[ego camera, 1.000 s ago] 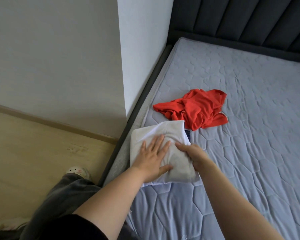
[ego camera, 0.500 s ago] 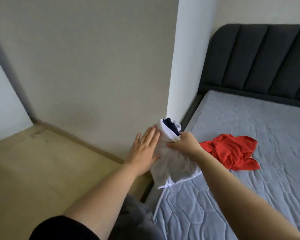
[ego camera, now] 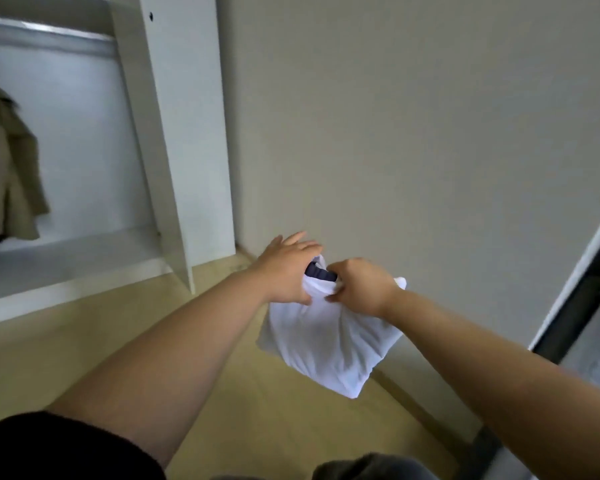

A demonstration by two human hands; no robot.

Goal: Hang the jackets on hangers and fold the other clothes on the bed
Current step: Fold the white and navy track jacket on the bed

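Note:
A folded white garment (ego camera: pixel 326 341) with a dark piece showing at its top edge hangs in the air over the floor, in front of the wall. My left hand (ego camera: pixel 286 271) grips its upper left edge. My right hand (ego camera: pixel 361 287) pinches its top right. A beige jacket (ego camera: pixel 13 174) hangs inside the open white wardrobe (ego camera: pixel 187 150) at far left. The red garment is out of view.
Light wooden floor (ego camera: pixel 84 358) lies below my arms. A plain grey wall (ego camera: pixel 413 133) fills the middle. The bed's dark frame edge (ego camera: pixel 575 306) shows at the right. The wardrobe's bottom shelf (ego camera: pixel 66 265) is low at left.
I lifted the folded white garment off the bed with both hands and turned left with it; the bed has slid out to the right and the wardrobe has come into view.

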